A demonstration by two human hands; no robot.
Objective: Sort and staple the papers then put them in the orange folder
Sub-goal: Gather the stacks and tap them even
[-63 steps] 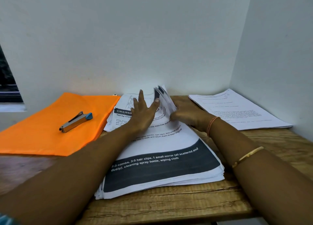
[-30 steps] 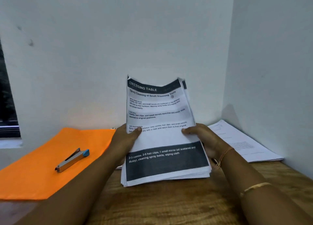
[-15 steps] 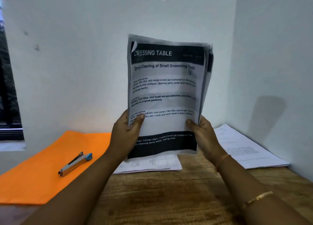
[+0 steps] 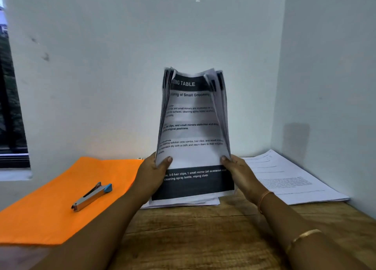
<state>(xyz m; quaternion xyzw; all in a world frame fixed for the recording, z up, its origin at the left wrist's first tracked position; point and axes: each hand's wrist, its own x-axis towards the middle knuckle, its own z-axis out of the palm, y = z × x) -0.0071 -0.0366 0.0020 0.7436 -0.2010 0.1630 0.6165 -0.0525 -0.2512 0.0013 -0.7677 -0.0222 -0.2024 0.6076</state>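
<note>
A thick stack of printed papers with black bands at top and bottom stands upright over the table, its side edges bowed towards me. My left hand grips its left edge, thumb on the front page. My right hand grips the right edge the same way. The stack's bottom edge is down at the sheets lying flat beneath it. The orange folder lies shut on the left of the table. On it rests a silver stapler with a blue end.
Another pile of white printed sheets lies at the right, against the side wall. The wooden table reaches to the back wall. A dark window is at the far left.
Both hands picked the stack up off the table, raised it upright, then brought it back down so its bottom edge is at the sheets on the table. Its sides now bow inward.
</note>
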